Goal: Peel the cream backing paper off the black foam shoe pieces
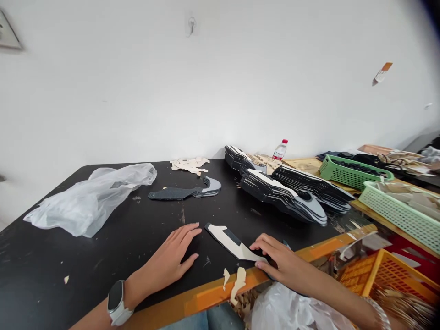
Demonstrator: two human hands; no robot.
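My left hand (170,260) lies flat on the black table (103,256), fingers stretched out and holding nothing; a watch is on that wrist. My right hand (280,261) rests near the table's front edge with its fingertips pressing on one end of a flat black-and-white cut piece (229,241). That piece lies on the table between my two hands. Small tan paper scraps (235,280) sit on the orange table edge just below it.
Long stacks of similar black and grey pieces (285,192) fan across the back right. A small pile of pieces (187,191), a clear plastic bag (91,197), tan offcuts (190,165), a water bottle (280,150), green baskets (350,172) and an orange basket (385,275) surround the work area.
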